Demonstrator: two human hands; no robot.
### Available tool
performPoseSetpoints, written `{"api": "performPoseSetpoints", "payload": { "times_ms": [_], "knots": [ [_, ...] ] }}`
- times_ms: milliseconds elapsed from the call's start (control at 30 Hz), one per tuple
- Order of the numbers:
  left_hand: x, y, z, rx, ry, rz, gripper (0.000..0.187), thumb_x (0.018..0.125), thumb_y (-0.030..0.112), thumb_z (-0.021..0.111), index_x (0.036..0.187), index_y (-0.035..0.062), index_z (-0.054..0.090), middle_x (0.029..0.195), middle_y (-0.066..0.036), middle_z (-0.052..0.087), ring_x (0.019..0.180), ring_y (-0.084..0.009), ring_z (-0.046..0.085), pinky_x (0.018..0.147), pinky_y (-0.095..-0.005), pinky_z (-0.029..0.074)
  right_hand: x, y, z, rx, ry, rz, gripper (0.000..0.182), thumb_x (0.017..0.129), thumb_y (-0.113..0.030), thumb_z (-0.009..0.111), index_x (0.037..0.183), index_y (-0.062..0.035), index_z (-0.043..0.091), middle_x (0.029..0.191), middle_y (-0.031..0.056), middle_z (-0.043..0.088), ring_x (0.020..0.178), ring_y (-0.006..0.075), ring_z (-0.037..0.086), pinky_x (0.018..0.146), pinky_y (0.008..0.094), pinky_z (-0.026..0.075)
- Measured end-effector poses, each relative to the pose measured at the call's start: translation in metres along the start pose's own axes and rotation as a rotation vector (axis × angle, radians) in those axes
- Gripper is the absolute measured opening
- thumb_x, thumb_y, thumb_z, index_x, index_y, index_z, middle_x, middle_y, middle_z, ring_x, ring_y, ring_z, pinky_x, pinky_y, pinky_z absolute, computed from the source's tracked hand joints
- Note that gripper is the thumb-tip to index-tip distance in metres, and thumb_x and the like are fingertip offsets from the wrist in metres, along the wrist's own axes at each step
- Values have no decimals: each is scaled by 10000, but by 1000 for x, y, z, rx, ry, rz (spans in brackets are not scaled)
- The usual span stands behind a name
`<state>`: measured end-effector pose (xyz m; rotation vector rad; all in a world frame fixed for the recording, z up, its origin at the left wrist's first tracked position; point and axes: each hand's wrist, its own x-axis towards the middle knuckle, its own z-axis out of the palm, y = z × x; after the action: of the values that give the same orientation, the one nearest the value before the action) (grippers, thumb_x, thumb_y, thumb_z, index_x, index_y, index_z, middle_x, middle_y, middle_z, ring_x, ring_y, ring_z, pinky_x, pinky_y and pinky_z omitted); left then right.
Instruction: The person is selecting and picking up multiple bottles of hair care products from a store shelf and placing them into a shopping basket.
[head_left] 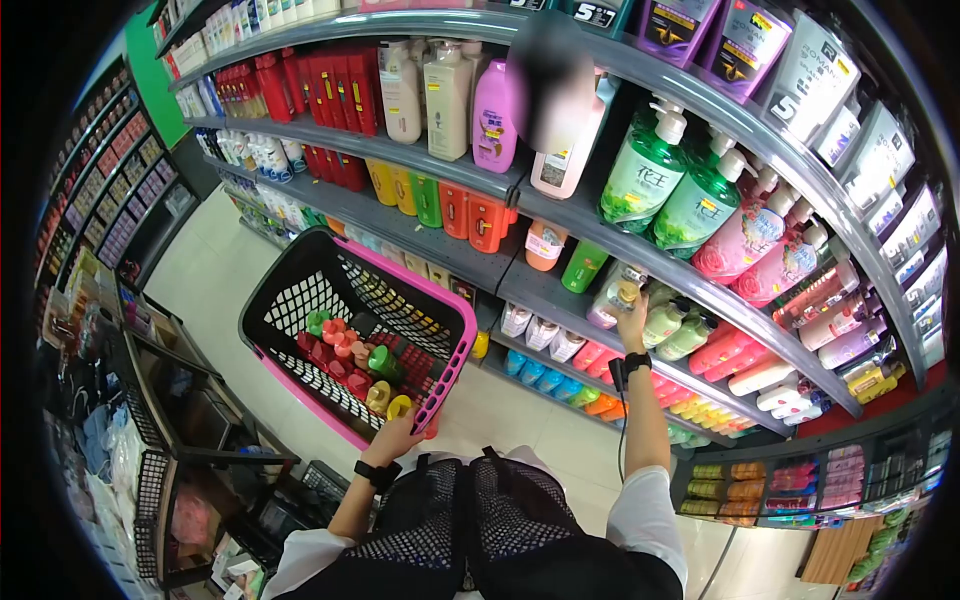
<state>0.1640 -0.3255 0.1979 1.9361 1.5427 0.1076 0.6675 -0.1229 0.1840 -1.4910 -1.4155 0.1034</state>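
Apparently a bottle is being handled at the shelf (537, 285): the right hand (632, 322) grasps the bottle (607, 304) near its top, and lifting it calls for clearing its neighbours. The left hand (394, 440) meets the shopping basket (455, 300), its exact hold unclear.

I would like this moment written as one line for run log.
left hand: at basket rim | right hand: gripping shelf bottle near its top | basket: several capped bottles inside
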Motion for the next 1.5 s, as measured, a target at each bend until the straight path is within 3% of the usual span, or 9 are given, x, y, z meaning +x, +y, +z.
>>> {"api": "performPoseSetpoints", "payload": {
  "times_ms": [67, 367, 600, 667, 800, 900, 1067, 1167, 1500],
  "knots": [
    [-1, 8, -6, -11, -1, -33, 517, 811, 277, 641, 1176, -35, 450, 837, -281, 636, 806, -425, 630, 713, -492, 500, 9, 5, 0, 18, -16, 24, 728, 504, -40, 860, 1170, -54, 568, 1075, 154, 514, 1000, 346, 541, 863, 410, 463],
    [-1, 0, 7, -17, 57, -30, 562, 808, 299, 655, 1213, -31, 449, 834, -272, 637, 796, -414, 633, 695, -477, 500, 30, -11, -9, -186, -161, 200, 910, 535, -95, 855, 1310, 29, 395, 1217, 239, 510, 1133, 409, 503, 920, 428, 459],
    [-4, 5, 3, -26, 59, -36, 585, 808, 303, 660, 1251, -7, 435, 850, -267, 635, 808, -408, 630, 697, -464, 496, 30, -23, -12, -267, -212, 356, 940, 579, -120, 858, 1341, 28, 329, 1230, 246, 471, 1105, 392, 523, 909, 402, 461],
    [-1, 0, 7, -11, 51, -36, 589, 808, 308, 660, 1253, -5, 432, 849, -266, 635, 809, -409, 629, 699, -463, 496, 24, -24, -12, -436, -109, 203, 940, 595, -155, 857, 1343, 19, 314, 1221, 249, 448, 1111, 405, 501, 929, 419, 443],
    [-3, 5, 8, -18, 60, -5, 585, 815, 304, 642, 1268, 11, 415, 848, -253, 635, 803, -410, 627, 691, -488, 497, 16, -38, -5, -471, -2, 212, 924, 606, -226, 861, 1317, 38, 333, 1203, 252, 437, 1123, 416, 474, 946, 442, 424],
    [-3, 1, 9, -31, 65, -4, 565, 844, 340, 622, 1253, 10, 415, 850, -247, 635, 804, -411, 625, 689, -487, 494, 10, -38, 15, -383, 218, 386, 1002, 588, -365, 860, 1297, 92, 318, 1219, 271, 435, 1159, 445, 451, 965, 475, 412],
    [-6, -7, 14, -3, 17, -59, 548, 861, 360, 603, 1232, -7, 433, 817, -246, 635, 769, -411, 628, 666, -490, 495, 6, -26, 26, -380, 312, 471, 911, 538, -401, 879, 1160, 69, 409, 1134, 264, 503, 1050, 447, 521, 890, 494, 451],
    [-9, -1, 20, -14, 129, 5, 486, 837, 317, 622, 1160, -9, 465, 784, -233, 635, 734, -405, 630, 655, -486, 502, 7, -14, 19, -343, 281, 381, 942, 543, -449, 874, 1211, 61, 450, 1127, 259, 549, 1072, 428, 527, 879, 479, 453],
    [-28, 16, 9, -41, 42, -53, 512, 826, 278, 628, 1212, -1, 438, 826, -218, 647, 763, -378, 644, 672, -461, 519, -7, -3, 15, -333, 252, 366, 1011, 574, -475, 849, 1275, 112, 419, 1235, 298, 532, 1164, 395, 517, 976, 420, 410]
  ]
}}
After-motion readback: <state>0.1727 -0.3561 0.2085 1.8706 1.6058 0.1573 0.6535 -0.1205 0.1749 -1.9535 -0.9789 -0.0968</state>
